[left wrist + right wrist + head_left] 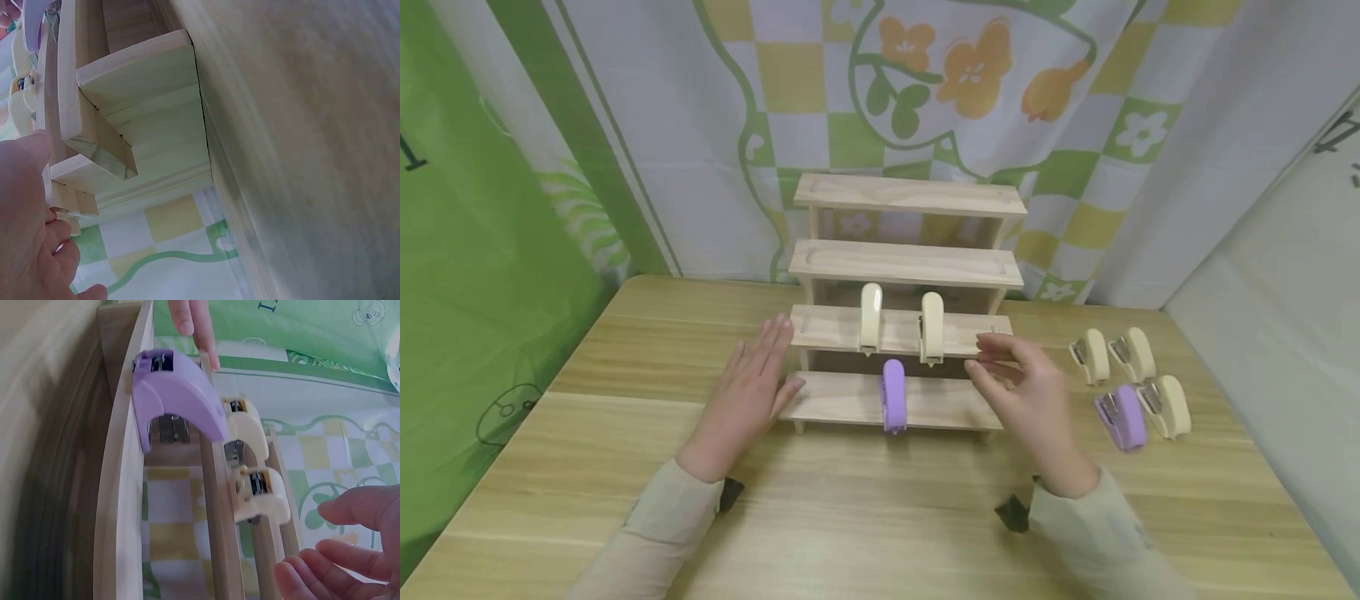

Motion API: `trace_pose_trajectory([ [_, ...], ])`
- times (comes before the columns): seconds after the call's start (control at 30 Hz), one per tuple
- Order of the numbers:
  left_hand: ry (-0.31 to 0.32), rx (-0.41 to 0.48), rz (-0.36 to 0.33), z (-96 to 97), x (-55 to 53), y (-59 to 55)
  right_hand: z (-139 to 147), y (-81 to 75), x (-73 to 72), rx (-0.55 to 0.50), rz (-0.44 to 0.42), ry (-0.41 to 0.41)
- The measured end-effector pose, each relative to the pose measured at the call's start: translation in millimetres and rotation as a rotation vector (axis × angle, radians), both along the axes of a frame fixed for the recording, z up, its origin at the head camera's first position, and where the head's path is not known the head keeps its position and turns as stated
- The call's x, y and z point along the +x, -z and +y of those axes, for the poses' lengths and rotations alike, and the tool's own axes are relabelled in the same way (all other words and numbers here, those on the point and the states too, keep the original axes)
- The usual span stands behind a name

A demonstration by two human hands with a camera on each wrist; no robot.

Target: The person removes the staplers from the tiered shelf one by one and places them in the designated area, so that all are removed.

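Note:
A pale wooden rack with stepped shelves (842,398) stands before me. Its lowest step holds one purple stapler (893,396); on the step above are two cream staplers, a left one (870,317) and a right one (932,327). At the rack's left end is my left hand (741,400), fingers straight and fingertips close by the lower steps' ends. My right hand (1030,392) hovers by the right end, fingers loosely bent, thumb apart. In the right wrist view, nothing lies between that thumb and the fingers (353,556).
On the table's right side lie three more cream staplers (1138,354) and another purple stapler (1123,418). A thin black cable (505,408) lies at the left table edge. Behind the rack hangs a patterned curtain (790,79).

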State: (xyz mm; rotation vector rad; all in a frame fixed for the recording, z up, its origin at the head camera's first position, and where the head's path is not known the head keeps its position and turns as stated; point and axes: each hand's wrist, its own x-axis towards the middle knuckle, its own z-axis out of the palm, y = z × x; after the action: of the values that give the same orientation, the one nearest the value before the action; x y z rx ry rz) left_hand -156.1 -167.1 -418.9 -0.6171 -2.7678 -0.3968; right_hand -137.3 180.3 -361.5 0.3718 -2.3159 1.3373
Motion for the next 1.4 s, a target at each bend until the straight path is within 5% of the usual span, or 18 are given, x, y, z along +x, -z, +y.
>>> trace_pose_trajectory([
  [0.87, -0.009, -0.011, -0.033, 1.3, 0.2, -1.4, -45.5, 2.4, -16.4, -0.044, -0.125, 0.056],
  [1.4, -0.01, -0.007, -0.028, 0.6, 0.0, -2.2, -50.6, 2.2, -18.4, -0.046, -0.114, 0.093],
])
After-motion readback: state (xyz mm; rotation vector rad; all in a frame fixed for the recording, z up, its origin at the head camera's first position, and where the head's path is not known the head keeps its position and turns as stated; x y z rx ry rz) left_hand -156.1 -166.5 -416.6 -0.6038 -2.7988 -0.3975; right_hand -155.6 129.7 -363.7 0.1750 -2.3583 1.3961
